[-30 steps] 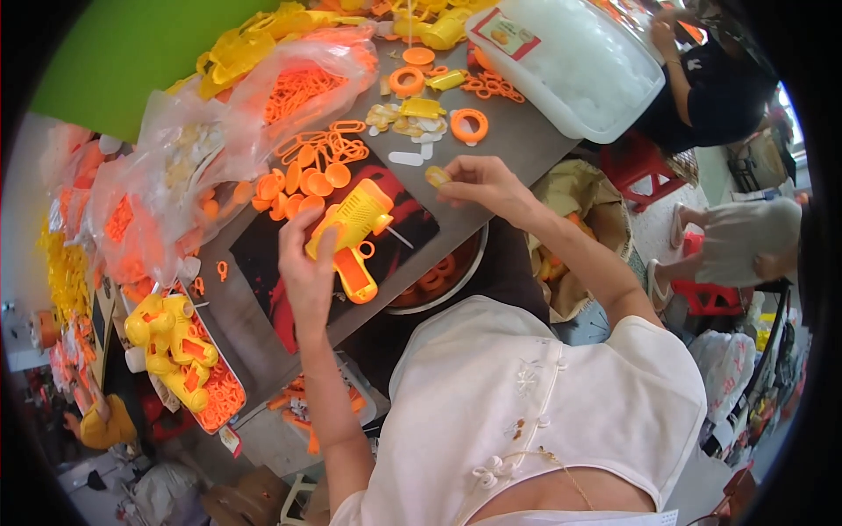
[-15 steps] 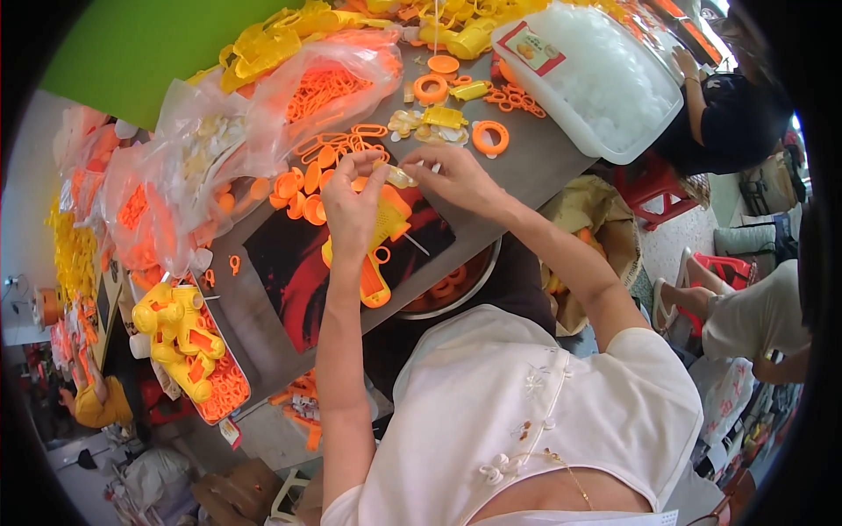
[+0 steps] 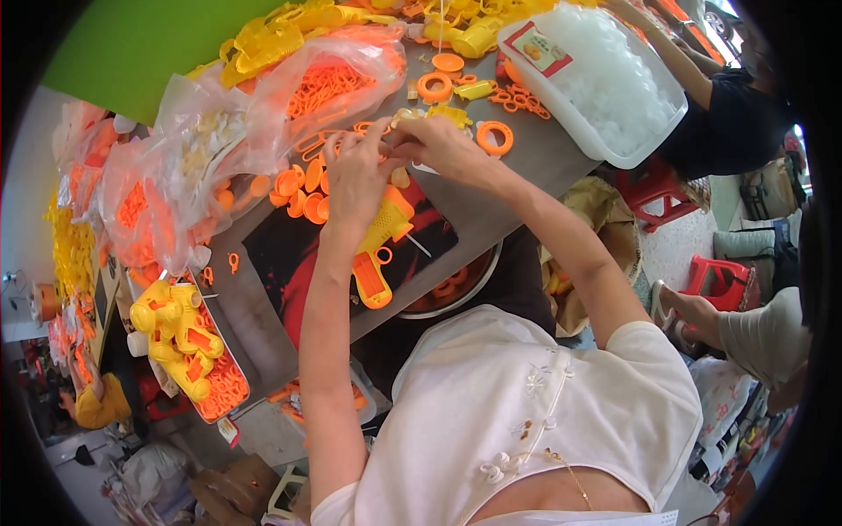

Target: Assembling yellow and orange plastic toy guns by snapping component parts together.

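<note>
Grip (image 3: 354,178) meets grip (image 3: 441,147) near a yellow toy gun (image 3: 383,230).

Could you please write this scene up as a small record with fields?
Left hand: the left hand, fingers bent, above the mat's far edge
Right hand: the right hand, fingers close against the left's
Held item: hidden by the fingers, cannot tell
Nearer the person: yellow-and-orange toy gun on a black-and-red mat
Left side: tray with yellow parts on orange pieces
Far right: translucent bin of white pieces
</note>
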Available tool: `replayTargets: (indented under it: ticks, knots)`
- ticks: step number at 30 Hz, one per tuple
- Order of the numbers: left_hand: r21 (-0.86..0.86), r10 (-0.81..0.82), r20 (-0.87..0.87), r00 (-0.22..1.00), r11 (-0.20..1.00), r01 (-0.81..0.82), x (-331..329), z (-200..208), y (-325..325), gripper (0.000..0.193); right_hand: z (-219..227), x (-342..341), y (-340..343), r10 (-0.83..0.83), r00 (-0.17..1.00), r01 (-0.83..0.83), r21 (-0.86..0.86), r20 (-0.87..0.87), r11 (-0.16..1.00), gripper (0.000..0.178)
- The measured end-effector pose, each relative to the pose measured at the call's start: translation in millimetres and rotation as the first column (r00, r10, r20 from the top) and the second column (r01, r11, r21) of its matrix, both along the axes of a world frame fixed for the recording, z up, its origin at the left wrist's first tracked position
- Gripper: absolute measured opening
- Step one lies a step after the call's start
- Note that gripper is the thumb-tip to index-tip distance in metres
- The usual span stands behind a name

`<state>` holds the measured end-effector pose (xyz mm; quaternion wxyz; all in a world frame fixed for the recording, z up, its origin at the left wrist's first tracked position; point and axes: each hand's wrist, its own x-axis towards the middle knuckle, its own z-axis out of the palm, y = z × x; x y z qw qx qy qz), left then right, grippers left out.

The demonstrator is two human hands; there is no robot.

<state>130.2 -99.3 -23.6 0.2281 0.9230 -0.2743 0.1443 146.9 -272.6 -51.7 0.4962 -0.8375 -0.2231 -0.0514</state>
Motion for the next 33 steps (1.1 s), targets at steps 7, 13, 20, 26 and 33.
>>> replayTargets:
  ticks: [7, 13, 20, 26, 33]
  knots:
    - [-0.38, 0.069, -0.228, 0.971, 0.912, -0.154, -8, -25, 30, 0.032, -22, -2, -3, -0.212, 0.946, 0.245, 0.11, -0.247, 0.963, 0.017]
    - [-0.218, 0.267, -0.208, 0.941, 0.925, -0.311, -93, -5, 65, 0.027, 10, -34, -19, 0.147, 0.828, 0.157, 0.475, -0.541, 0.866, 0.018]
    - [-0.231, 0.3, -0.125, 0.946, 0.918, -0.322, -112, -12, 68, 0.025, 22, -55, 0, 0.224, 0.772, 0.053, 0.412, -0.594, 0.91, 0.022]
    - [-0.372, 0.258, -0.128, 0.958, 0.883, -0.288, -113, -23, 74, 0.022, 10, -55, 6, 0.054, 0.927, 0.016, 0.182, -0.371, 0.983, 0.028]
    - [-0.423, 0.261, -0.16, 0.952, 0.853, -0.305, -114, -25, 71, 0.02, 0, -50, 33, 0.04, 0.941, -0.042, 0.001, -0.335, 0.999, 0.023]
